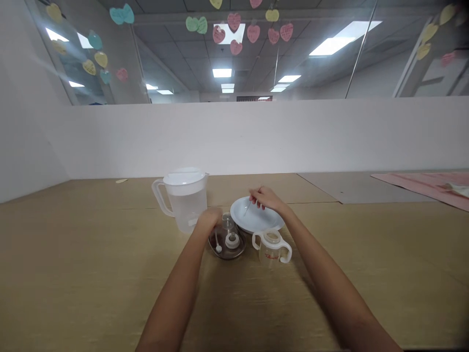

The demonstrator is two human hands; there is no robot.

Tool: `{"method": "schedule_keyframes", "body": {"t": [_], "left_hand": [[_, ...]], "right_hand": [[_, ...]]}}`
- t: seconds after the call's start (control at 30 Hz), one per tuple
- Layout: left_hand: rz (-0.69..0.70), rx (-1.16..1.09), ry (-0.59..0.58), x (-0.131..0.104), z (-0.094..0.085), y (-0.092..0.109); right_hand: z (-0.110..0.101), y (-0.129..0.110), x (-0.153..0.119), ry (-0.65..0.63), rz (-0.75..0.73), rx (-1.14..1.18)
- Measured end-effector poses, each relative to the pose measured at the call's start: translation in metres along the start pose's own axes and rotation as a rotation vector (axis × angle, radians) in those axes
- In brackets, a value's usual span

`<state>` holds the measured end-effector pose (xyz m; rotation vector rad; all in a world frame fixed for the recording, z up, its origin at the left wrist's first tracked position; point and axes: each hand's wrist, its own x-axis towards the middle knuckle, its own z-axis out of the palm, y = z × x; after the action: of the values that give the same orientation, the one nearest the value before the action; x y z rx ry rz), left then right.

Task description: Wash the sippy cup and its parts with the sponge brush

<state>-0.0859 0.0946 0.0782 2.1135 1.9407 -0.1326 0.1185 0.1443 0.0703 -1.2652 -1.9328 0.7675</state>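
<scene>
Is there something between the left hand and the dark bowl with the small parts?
Nothing visible is in the way. The left hand is already at the rim of the dark bowl, beside the pitcher. The right hand holds a thin tool over the white plate.

A wooden table (91,274) is stretching across the view. A lidded pitcher (183,198) is standing on it. Right of the pitcher, at the table's far edge, a pink cloth (425,183) is lying. Paper hearts (252,32) are hanging above the pitcher.
</scene>
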Motion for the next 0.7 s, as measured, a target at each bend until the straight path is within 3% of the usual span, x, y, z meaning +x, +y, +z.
{"method": "schedule_keyframes", "body": {"t": [0.2,0.33,0.4,0.5,0.7], "left_hand": [[0.178,0.037,0.306,-0.033,-0.035,0.015],[0.477,-0.254,0.604,-0.044,-0.045,0.031],[0.589,-0.434,0.643,-0.043,-0.045,0.037],[0.7,-0.583,0.598,-0.04,-0.042,0.043],[0.75,-0.74,0.508,-0.044,-0.038,0.051]], "right_hand": [[-0.032,-0.045,-0.031,0.675,-0.258,0.121],[-0.037,-0.083,-0.062,0.986,-0.492,0.194],[-0.033,-0.095,-0.076,1.071,-0.604,0.158],[-0.027,-0.103,-0.088,1.118,-0.719,0.116],[-0.025,-0.105,-0.09,1.148,-0.831,0.067]]}}
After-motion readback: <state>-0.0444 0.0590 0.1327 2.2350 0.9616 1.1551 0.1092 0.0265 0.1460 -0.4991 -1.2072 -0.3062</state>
